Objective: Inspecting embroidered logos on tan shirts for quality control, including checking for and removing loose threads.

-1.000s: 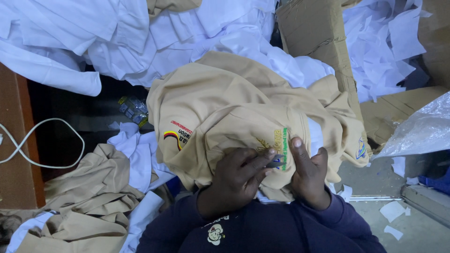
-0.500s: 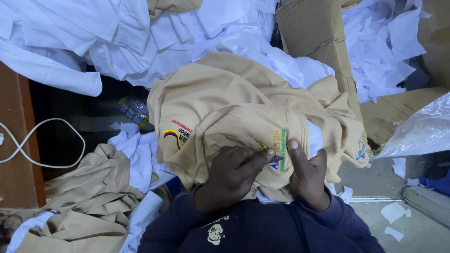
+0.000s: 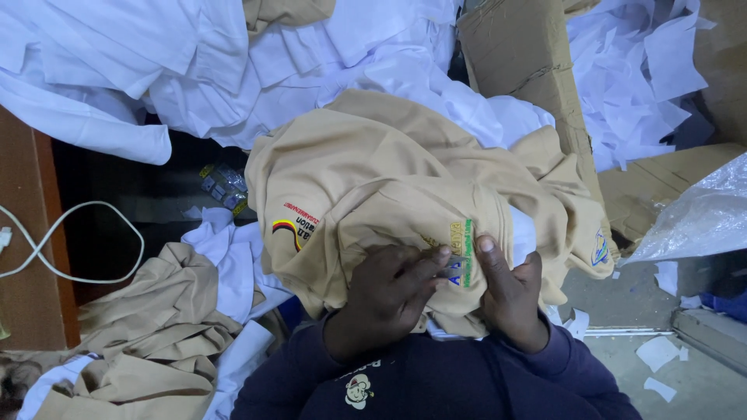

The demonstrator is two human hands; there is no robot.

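A tan shirt (image 3: 373,179) with a small striped emblem lies bunched on my lap. Both hands hold its lower part, where green and blue printed lettering (image 3: 461,250) shows. My left hand (image 3: 385,299) pinches the fabric just left of the lettering, fingers curled. My right hand (image 3: 506,292) grips the fabric right of it, thumb pointing up beside the print. My dark blue sleeves show at the bottom.
White garments (image 3: 194,70) are heaped across the top. More tan shirts (image 3: 140,342) pile at the lower left. A cardboard box (image 3: 521,62) stands at the upper right, with paper scraps (image 3: 630,78) beyond. A white cable (image 3: 70,249) loops at left. Clear plastic (image 3: 700,210) lies right.
My fingers have shifted slightly on the fabric around the printed lettering. The shirt stays in place on my lap.
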